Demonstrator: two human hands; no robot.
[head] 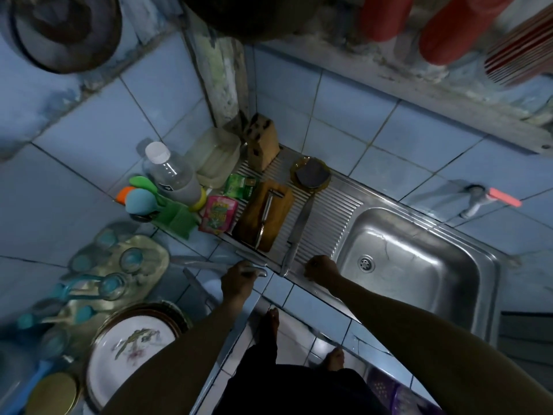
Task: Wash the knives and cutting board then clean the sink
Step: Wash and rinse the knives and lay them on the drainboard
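Your left hand (239,277) grips 1 knife (254,272); right hand (320,269) is fisted, apparently empty. 2 more knives (299,232) by 1 board (264,215), 1 sink (419,265).

Knife handle (285,265) end behind sink rim; blurred glasses (131,259) at left.

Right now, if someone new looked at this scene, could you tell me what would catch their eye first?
Probably the steel sink, its basin bare down to the drain, at right. Next, the ribbed drainboard beside it, where a wooden cutting board carries a metal utensil and a long knife lies alongside. Both hands are at the counter's near edge: the left hand grips something metal, and the right hand is closed by the knife's handle.
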